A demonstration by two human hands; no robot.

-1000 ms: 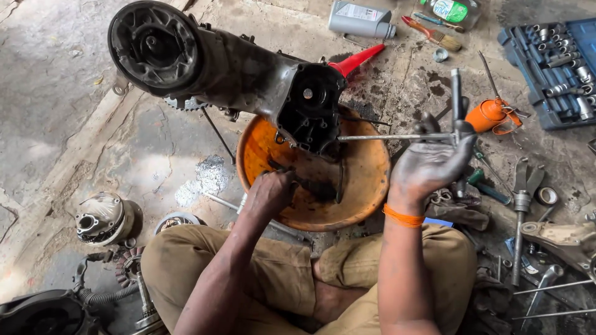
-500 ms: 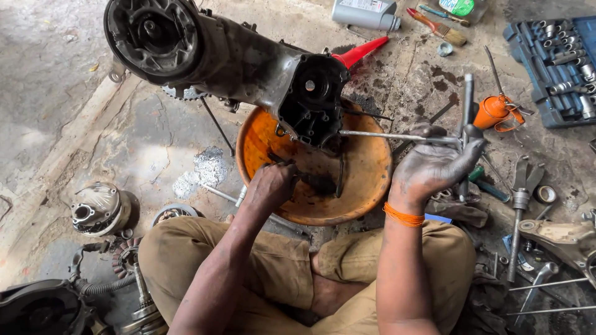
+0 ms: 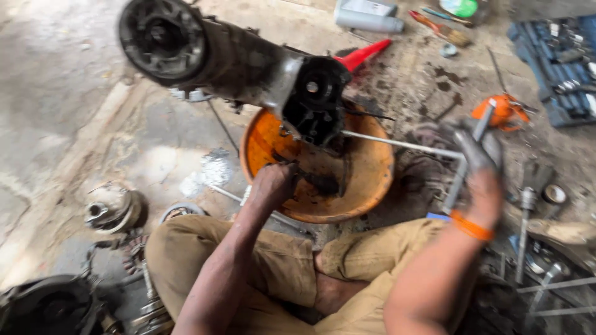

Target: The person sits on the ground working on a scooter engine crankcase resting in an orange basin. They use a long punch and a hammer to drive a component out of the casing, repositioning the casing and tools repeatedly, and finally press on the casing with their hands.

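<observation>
**Over the orange basin: right hand now closed on the T-handled wrench**

Above the orange basin [image 3: 372, 186] the engine casing [image 3: 248, 62] lies tilted, its round dark drum end up and to the left of the basin, its blocky black end hanging over the basin's far rim. Half a second ago the right hand [image 3: 481, 164] lay open with its palm up beside the wrench; now it is wrapped around the crossbar of the T-handled wrench [image 3: 403, 144], whose thin steel shaft runs from the hand across the basin's upper right part to the black end of the casing. The left hand [image 3: 273, 186] stays inside the basin at its left side, fingers curled on a dark greasy part [image 3: 320, 183]; what that part is cannot be told.

The casing is grimy grey metal, oil-blackened, with bolt holes around its black face. A red spout [image 3: 363, 54] pokes out behind it.

Right of the basin the ground is crowded: an orange oil can [image 3: 503, 108] just beyond the right hand, a blue socket tray [image 3: 555, 43] farther off, loose tools nearer the knee. Left of the basin lies open concrete, with a small metal hub [image 3: 108, 208] well apart from the rim. The person's knees close the basin's near side.
</observation>
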